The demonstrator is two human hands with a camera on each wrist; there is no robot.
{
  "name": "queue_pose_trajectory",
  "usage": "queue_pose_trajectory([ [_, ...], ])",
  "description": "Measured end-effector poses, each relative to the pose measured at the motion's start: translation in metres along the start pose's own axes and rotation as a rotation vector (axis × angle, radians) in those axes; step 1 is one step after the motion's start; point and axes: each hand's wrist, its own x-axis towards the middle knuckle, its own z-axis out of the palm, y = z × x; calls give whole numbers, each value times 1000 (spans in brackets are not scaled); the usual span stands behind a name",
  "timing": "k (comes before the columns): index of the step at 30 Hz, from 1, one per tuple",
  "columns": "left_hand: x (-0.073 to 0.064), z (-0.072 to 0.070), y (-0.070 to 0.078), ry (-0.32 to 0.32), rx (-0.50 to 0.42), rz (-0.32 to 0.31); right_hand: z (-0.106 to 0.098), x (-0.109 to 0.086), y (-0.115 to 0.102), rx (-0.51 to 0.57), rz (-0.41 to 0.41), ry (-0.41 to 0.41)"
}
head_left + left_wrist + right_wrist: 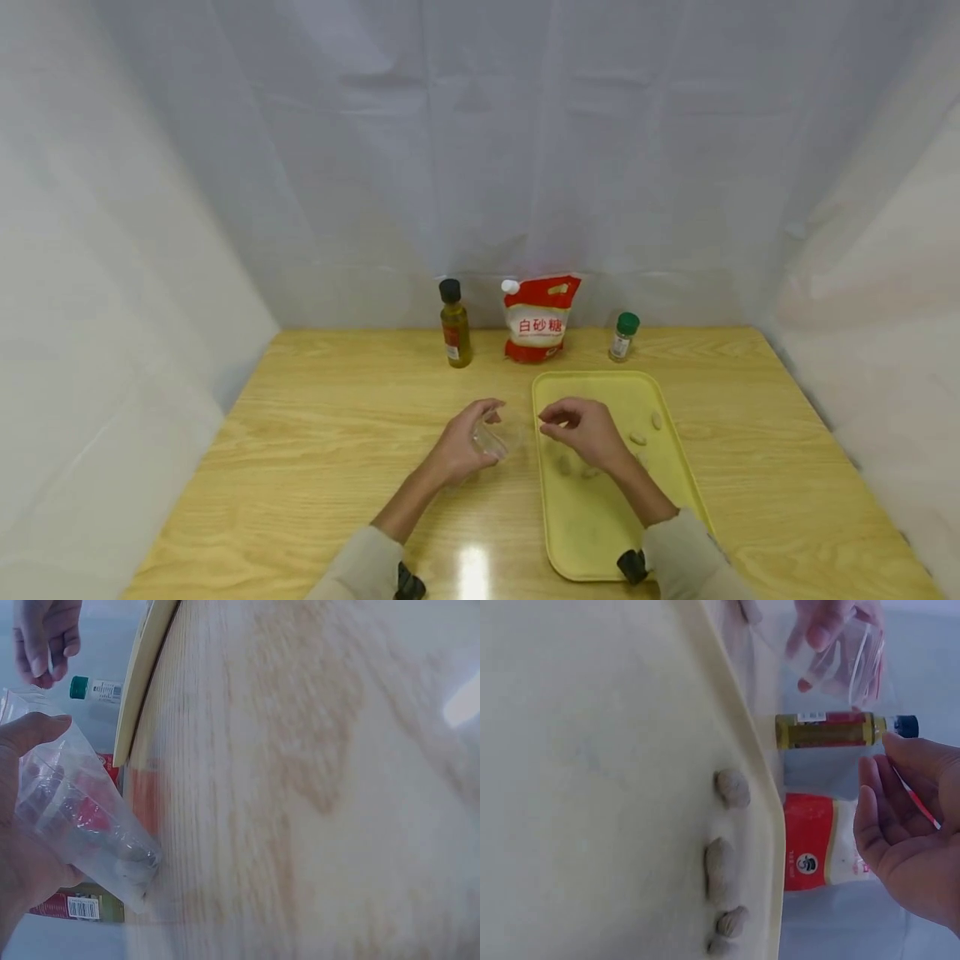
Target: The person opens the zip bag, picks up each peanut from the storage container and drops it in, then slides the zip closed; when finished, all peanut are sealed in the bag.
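Peanuts (pixel 637 438) lie scattered in the yellow tray (pixel 588 529), off to the person's right, their long axes pointing different ways, so from where I stand the right hand (pixel 592 433), hovering above the tray's left part, is plainly the nearer one. Its fingers curve loosely, with nothing that I can see between them, while the left hand (pixel 459 447), over the bare worktop (pixel 315 467) to the left, grips a clear plastic bag (pixel 112 817) whose mouth leans toward the right hand

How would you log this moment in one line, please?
left hand: holds clear plastic bag | right hand: above yellow tray, nothing visibly held | peanuts: on tray
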Motion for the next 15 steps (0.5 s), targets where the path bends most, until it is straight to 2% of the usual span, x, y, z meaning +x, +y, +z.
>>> queue_pose_trajectory([
  [6,-1,-1,-2,1,22,0,-7,-5,14,-109,-12,-103],
  [11,0,1,-2,-3,24,14,-14,-8,22,-132,29,-197],
  [15,1,2,-3,-4,23,16,-15,-10,25,-159,60,-240],
])
